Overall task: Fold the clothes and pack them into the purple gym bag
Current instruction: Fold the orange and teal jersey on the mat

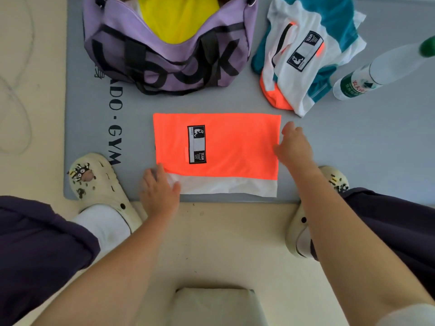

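I see the neon-orange folded garment with a white band [216, 149] lying flat near the front edge of the grey gym mat [353, 149], my left hand [160, 191] resting fingers-straight on its front-left corner, my right hand [294, 147] at its right edge, fingers seemingly loose, though I can't be sure. Behind it sits the open purple fabric gym bag [164, 57] holding a yellow cloth [179, 17], with a crumpled white, teal and orange garment [306, 55] at the bag's right.

An orange garment [219, 147] with a white band along its near edge lies flat, folded into a neat rectangle, a black label on top. Beyond it the purple gym bag [164, 60] sits open with something yellow [179, 17] inside. To the bag's right, a white, teal and orange heap of clothes [308, 55] lies crumpled, unfolded.
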A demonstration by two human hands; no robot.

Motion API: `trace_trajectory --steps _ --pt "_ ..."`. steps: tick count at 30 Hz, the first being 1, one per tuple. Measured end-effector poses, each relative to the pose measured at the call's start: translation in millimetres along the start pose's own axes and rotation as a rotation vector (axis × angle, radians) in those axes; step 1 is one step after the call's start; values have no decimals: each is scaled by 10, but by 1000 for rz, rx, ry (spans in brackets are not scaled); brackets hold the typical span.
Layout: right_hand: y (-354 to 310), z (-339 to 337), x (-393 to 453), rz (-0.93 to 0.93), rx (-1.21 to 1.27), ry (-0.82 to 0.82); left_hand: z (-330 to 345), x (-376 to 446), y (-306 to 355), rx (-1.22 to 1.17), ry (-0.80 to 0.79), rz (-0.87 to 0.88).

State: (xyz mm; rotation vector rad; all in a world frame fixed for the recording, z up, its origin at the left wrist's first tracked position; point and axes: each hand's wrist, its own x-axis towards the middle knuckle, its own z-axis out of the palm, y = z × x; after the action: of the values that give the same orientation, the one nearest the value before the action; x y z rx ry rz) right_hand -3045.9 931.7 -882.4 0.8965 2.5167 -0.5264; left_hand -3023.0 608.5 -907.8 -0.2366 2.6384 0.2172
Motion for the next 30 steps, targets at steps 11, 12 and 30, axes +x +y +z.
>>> trace_trajectory --steps 11,12,30 --pt "-1141 336 521 -483 -243 -75 -10 228 451 1 100 246" --pt "-1134 339 547 -469 -282 -107 24 261 438 8 39 210" --pt "48 572 -162 198 22 -644 -183 632 961 -126 27 486"
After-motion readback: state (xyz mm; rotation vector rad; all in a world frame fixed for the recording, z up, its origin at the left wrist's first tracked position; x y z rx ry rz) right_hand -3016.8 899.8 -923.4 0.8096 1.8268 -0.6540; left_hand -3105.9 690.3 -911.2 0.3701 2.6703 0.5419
